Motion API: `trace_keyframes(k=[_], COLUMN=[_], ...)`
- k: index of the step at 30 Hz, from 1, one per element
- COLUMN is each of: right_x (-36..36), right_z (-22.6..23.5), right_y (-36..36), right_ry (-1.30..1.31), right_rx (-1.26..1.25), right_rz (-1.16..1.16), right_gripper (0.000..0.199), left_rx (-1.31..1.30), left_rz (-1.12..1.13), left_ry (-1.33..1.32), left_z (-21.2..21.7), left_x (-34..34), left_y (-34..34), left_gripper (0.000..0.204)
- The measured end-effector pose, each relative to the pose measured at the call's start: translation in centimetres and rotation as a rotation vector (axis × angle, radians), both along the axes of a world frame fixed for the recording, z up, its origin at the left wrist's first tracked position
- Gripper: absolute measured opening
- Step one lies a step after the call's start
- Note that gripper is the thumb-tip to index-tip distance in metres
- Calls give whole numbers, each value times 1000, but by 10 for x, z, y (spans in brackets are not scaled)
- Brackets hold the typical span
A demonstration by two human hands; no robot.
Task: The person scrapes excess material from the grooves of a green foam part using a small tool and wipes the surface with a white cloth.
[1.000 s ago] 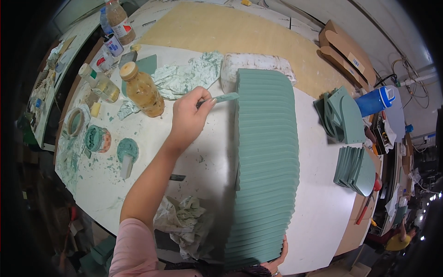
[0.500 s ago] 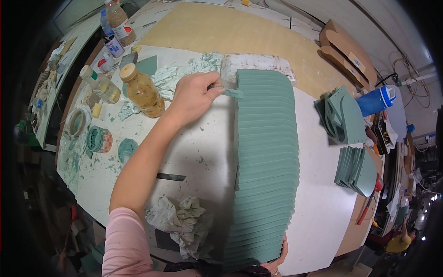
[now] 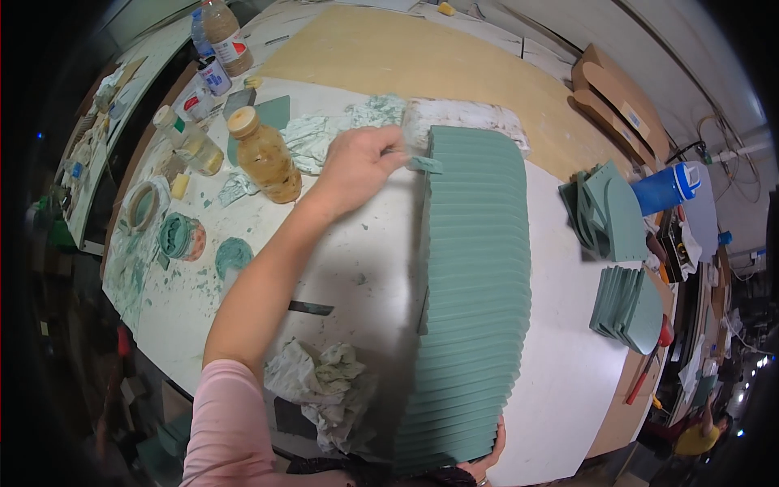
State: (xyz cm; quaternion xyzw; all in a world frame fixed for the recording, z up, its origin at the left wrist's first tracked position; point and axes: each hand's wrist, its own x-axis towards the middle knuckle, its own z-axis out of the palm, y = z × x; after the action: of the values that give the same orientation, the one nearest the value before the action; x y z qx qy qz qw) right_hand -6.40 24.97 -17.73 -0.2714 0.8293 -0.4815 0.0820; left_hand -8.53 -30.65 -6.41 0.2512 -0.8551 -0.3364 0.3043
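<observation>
Left hand pinches a small spatula against the ribbed green panel; right hand grips its near end.

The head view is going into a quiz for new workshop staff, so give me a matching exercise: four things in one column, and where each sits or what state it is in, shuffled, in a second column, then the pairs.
Things
1. left hand
2. right hand
3. amber bottle
4. crumpled rag

Places or states
A. lies on the white table near its near edge, left of the green ribbed panel
B. holds a small tool at the panel's far end
C. stands upright left of the left hand
D. grips the panel's near edge

Pairs: 1-B, 2-D, 3-C, 4-A
</observation>
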Motion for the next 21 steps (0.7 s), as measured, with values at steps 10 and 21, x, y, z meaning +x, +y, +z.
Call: trace_keyframes(k=[10, 21], right_x=[6, 11], right_z=[6, 11], right_y=[-8, -22], right_ry=[-14, -267], right_rx=[-82, -3], right_rz=[-36, -379], right_gripper=[118, 108], left_rx=[41, 32], left_rz=[48, 119], left_ry=[20, 97], left_z=[-8, -22], left_x=[-5, -6], left_y=[7, 16], left_gripper=[15, 19])
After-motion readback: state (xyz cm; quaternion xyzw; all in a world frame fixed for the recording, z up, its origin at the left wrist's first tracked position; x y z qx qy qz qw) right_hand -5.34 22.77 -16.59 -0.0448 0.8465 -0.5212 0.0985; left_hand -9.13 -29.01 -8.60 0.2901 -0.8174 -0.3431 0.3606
